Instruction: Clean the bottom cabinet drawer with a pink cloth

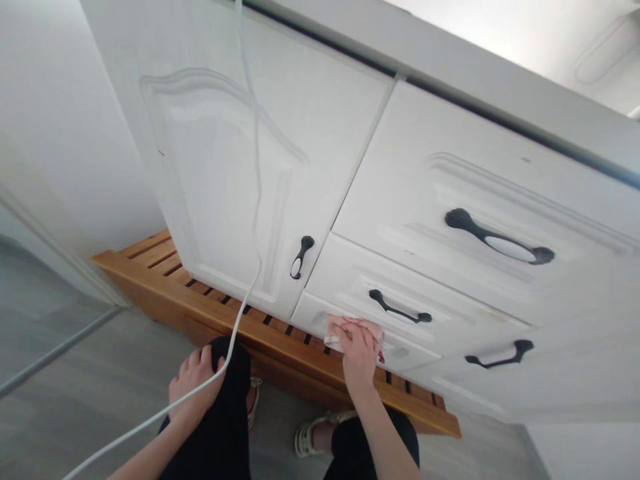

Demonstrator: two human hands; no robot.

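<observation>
My right hand (359, 353) presses a pink cloth (345, 327) against the front of the lowest white drawer (320, 317), near its left end. My left hand (193, 381) rests flat on my left knee in black trousers, fingers spread, holding nothing. A white cable (250, 280) hangs down in front of the cupboard door (235, 167) and passes over my left hand. The door has a small black handle (301, 257). Above the cloth, a second drawer carries a black handle (400, 308).
A slatted wooden plinth (165, 273) runs along the base of the cabinet. Further drawers with black handles (500, 243) stack to the right. Grey floor (75, 400) lies at left, with a white wall beside it. My sandalled feet (313, 437) show below.
</observation>
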